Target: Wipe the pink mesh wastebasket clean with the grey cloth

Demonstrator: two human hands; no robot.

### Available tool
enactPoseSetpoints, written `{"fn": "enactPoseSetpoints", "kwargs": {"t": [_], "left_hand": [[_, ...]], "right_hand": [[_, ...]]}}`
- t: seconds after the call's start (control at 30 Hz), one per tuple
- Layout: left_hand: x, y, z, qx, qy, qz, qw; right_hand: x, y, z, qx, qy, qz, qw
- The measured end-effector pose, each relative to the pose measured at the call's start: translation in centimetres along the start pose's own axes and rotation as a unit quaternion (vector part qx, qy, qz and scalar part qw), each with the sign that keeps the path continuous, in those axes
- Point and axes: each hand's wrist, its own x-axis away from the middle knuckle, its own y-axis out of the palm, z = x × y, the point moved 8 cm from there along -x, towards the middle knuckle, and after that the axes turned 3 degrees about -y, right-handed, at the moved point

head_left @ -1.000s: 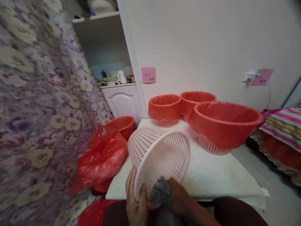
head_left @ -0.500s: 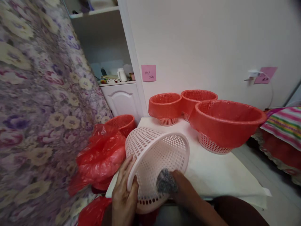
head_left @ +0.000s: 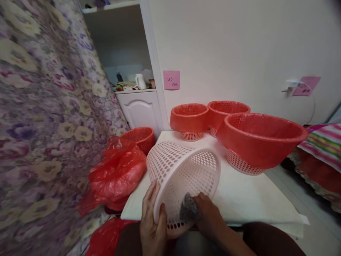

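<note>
A pale pink perforated plastic basket [head_left: 170,160] lies tipped on its side at the table's near edge, its mouth facing me. My left hand [head_left: 153,217] grips the rim on the left, thumb inside and fingers outside. Inside the mouth, my right hand [head_left: 206,213] is closed on a grey cloth [head_left: 188,207], which is against or close to the lower inner wall. Part of that cloth is hidden by the fingers.
Three baskets lined with red plastic bags [head_left: 189,115] stand on the white-covered table [head_left: 255,199], the largest at right. Crumpled red bags [head_left: 117,174] and another red basket [head_left: 141,137] sit at left beside a floral curtain [head_left: 53,117].
The pink basket and both my hands appear slightly further right in view, partly because the camera has shifted. My right hand has moved a little with the cloth inside the basket.
</note>
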Motion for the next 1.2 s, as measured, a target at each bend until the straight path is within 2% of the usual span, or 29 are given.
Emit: {"fn": "enactPoseSetpoints", "kwargs": {"t": [0.07, 0.1, 0.17, 0.2, 0.23, 0.3, 0.33, 0.37, 0.43, 0.47, 0.5, 0.53, 0.6, 0.7, 0.8, 0.93, 1.03, 1.1, 1.13, 1.17, 1.2], "left_hand": [[0.0, -0.1, 0.2, -0.013, 0.016, -0.003, 1.000], [-0.1, -0.2, 0.4, -0.022, 0.024, -0.004, 0.999], [-0.4, -0.6, 0.8, -0.044, 0.033, -0.004, 0.998], [-0.7, -0.7, 0.9, -0.055, 0.033, -0.007, 0.998], [-1.0, -0.9, 1.1, -0.063, 0.031, -0.013, 0.997], [-1.6, -1.1, 1.4, -0.074, 0.028, -0.032, 0.996], [-1.9, -1.1, 1.6, -0.079, 0.030, -0.042, 0.996], [-2.1, -1.1, 1.8, -0.083, 0.035, -0.053, 0.994], [-2.3, -1.1, 2.1, -0.084, 0.051, -0.069, 0.993], [-2.3, -1.0, 2.2, -0.079, 0.058, -0.073, 0.993], [-2.2, -0.9, 2.1, -0.070, 0.064, -0.074, 0.993], [-2.1, -0.9, 1.9, -0.055, 0.067, -0.069, 0.994], [-1.6, -1.1, 0.9, -0.018, 0.053, -0.035, 0.998], [-0.6, -1.1, -1.3, 0.022, 0.005, 0.022, 1.000], [0.4, -0.5, -2.4, 0.021, -0.007, 0.037, 0.999], [0.6, 0.0, -2.3, 0.004, -0.012, 0.029, 1.000], [-0.2, 0.1, -1.5, -0.037, -0.017, 0.001, 0.999], [-0.9, 0.0, -0.5, -0.070, -0.004, -0.013, 0.997], [-1.3, 0.0, 0.1, -0.091, 0.005, -0.020, 0.996], [-1.8, 0.0, 0.6, -0.110, 0.015, -0.027, 0.993], [-2.1, -0.1, 1.1, -0.125, 0.024, -0.035, 0.991]], "right_hand": [[0.4, 1.4, -2.2, -0.169, -0.056, -0.048, 0.983], [0.7, 1.9, -3.4, -0.275, -0.084, -0.077, 0.955], [1.2, 2.4, -5.2, -0.448, -0.112, -0.135, 0.877], [1.3, 2.6, -5.6, -0.498, -0.111, -0.161, 0.845], [1.4, 2.8, -5.7, -0.525, -0.103, -0.183, 0.825], [1.3, 2.9, -5.2, -0.545, -0.083, -0.207, 0.808], [1.0, 2.7, -4.7, -0.545, -0.078, -0.198, 0.811], [0.6, 2.1, -3.8, -0.529, -0.075, -0.166, 0.829], [-0.3, -0.2, -1.3, -0.424, -0.066, -0.040, 0.902], [-0.5, -1.7, -0.2, -0.336, -0.063, 0.033, 0.939], [-0.5, -3.2, 0.7, -0.238, -0.062, 0.097, 0.964], [-0.4, -4.4, 1.2, -0.148, -0.060, 0.144, 0.977], [-0.1, -6.1, 1.8, -0.025, -0.053, 0.180, 0.982], [0.0, -7.2, 2.7, 0.054, -0.015, 0.175, 0.983], [-0.2, -6.6, 3.2, 0.082, 0.029, 0.132, 0.987], [-0.5, -3.8, 3.1, 0.058, 0.047, 0.063, 0.995], [-0.2, -1.0, 1.9, 0.026, 0.021, 0.024, 0.999], [0.1, 0.8, 0.5, -0.032, -0.012, -0.009, 0.999], [0.3, 1.6, -0.3, -0.095, -0.030, -0.029, 0.995], [0.4, 2.4, -1.1, -0.181, -0.048, -0.058, 0.981], [0.6, 3.0, -2.0, -0.282, -0.063, -0.091, 0.953]]}}
